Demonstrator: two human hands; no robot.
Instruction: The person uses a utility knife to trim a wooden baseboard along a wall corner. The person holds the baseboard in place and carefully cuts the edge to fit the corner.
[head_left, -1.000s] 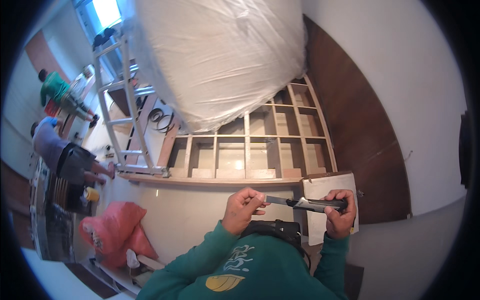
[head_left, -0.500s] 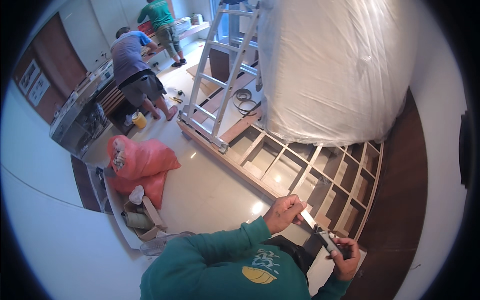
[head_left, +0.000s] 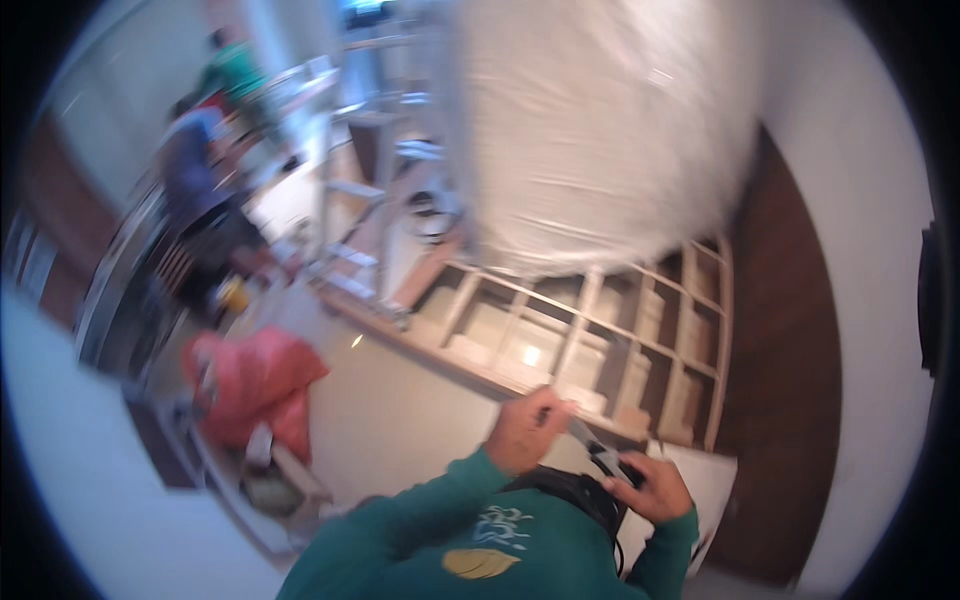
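Observation:
Both my hands are in front of my body, over the near edge of a low wooden frame (head_left: 575,352). My right hand (head_left: 657,487) grips a slim dark-and-silver hand tool (head_left: 604,458), its exact kind blurred. From the tool a pale flat strip (head_left: 580,430) runs up and left to my left hand (head_left: 527,428). The fingers of that hand are closed at the strip's far end. A pale board (head_left: 708,478) lies beside my right hand.
A plastic-wrapped bulky object (head_left: 600,140) stands on the frame. An aluminium stepladder (head_left: 352,190) is left of it. Red sacks (head_left: 262,385) and a box with a roll (head_left: 275,490) lie at left. Two people, one in purple (head_left: 190,170) and one in green (head_left: 238,72), are farther back.
My view has swung and blurred, so the room sits farther left in it. Both hands keep their hold on the tool and strip, now slightly closer together.

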